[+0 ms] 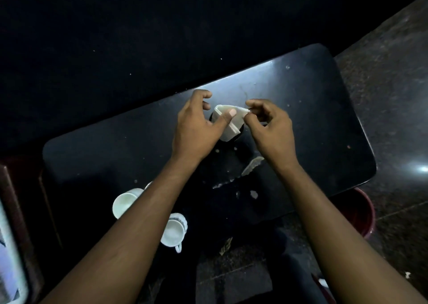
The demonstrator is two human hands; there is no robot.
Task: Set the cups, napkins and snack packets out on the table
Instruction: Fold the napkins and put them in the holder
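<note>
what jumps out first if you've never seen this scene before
The folded white paper napkin at the middle of the glossy black rectangular table stands out brightest, with the left hand holding it under its thumb and the right hand pinching its corner. Next come a plain white ceramic cup and a white handled ceramic cup at lower left, either side of the left forearm.

Your bare forearms reach in from 7 and 5 o'clock and meet near centre. Your left grip [196, 127] curls, its thumb pressed on the napkin [228, 131]. Your right grip [271, 130] pinches the napkin's 3 o'clock corner between thumb and forefinger.
</note>
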